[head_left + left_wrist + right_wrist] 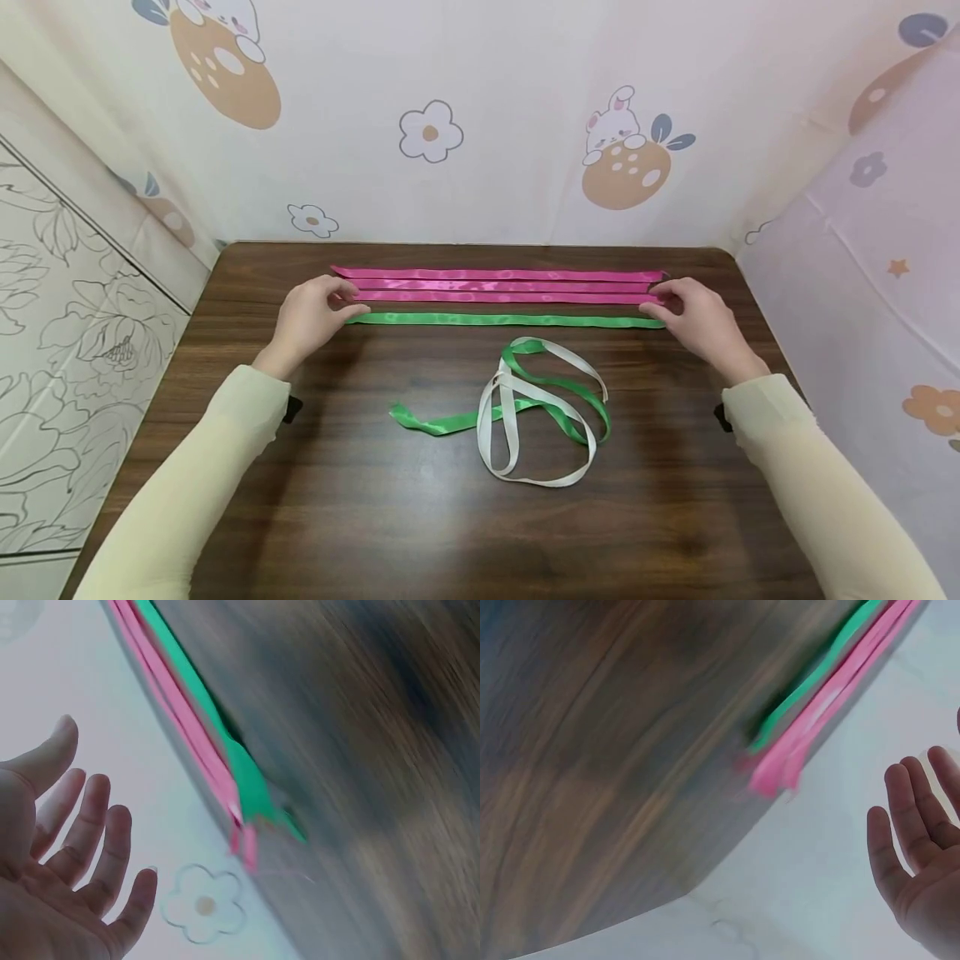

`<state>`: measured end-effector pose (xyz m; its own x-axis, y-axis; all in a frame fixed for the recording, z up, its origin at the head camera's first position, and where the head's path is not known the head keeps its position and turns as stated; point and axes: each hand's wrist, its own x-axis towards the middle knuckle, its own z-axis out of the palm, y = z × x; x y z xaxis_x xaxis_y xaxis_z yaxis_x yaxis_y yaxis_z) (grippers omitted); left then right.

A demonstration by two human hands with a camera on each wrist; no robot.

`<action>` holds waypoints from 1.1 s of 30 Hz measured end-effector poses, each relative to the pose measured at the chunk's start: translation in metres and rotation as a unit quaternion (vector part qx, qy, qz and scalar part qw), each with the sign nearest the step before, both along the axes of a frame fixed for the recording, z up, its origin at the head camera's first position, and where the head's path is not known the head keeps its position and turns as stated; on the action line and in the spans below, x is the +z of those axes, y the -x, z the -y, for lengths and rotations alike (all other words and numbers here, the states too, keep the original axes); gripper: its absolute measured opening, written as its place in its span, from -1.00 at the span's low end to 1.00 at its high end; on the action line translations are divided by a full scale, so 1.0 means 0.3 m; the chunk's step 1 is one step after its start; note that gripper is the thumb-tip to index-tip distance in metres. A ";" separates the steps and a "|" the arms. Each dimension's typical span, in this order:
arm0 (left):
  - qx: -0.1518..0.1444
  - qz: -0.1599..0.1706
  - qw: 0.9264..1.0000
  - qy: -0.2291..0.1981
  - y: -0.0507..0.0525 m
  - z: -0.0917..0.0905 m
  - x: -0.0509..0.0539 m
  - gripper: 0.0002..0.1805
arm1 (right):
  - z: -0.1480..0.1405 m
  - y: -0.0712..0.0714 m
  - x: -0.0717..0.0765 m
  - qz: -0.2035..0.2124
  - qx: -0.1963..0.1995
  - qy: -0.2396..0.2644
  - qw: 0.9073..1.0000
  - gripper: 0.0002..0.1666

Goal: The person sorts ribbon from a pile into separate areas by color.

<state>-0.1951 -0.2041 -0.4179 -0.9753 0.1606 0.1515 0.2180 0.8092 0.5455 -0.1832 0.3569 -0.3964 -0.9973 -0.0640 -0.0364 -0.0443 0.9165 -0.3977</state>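
Observation:
Three pink ribbon strips (495,286) lie side by side across the back of the table, straight and flat. Just in front of them a green ribbon (502,319) runs parallel. My left hand (309,312) is at their left ends, thumb near the green ribbon's end, with a gap between thumb and fingers. At the opposite ends my right hand (701,318) is placed likewise. Both wrist views show relaxed, spread fingers with nothing in them; whether fingertips touch the ribbons I cannot tell. Nearer lies a loose tangle of white ribbon (536,482) and green ribbon (442,425).
The dark wooden table (360,517) has rounded back corners. Behind it hangs a pale curtain (510,125) printed with bunnies and flowers, which also closes off the right side. A white panel with flower line drawings (75,358) stands at the left.

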 end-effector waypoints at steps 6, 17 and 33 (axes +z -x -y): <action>-0.033 0.007 0.999 -0.012 -0.047 -0.053 0.018 -0.66 | 0.085 -0.031 0.019 0.000 0.035 0.017 0.999 -0.36; -0.093 -0.011 0.995 -0.016 -0.128 -0.107 0.011 -0.61 | 0.204 -0.083 0.009 -0.014 0.099 0.018 0.995 -0.29; -0.241 -0.016 0.969 0.053 -0.257 -0.180 -0.058 -0.54 | 0.320 -0.118 -0.092 0.028 0.207 -0.011 0.978 0.00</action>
<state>-0.1179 -0.1501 -0.4353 -0.7779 0.6131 0.1377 0.6001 0.6596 0.4526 -0.1478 0.2607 -0.4240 -0.8821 -0.4613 -0.0959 -0.3930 0.8327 -0.3901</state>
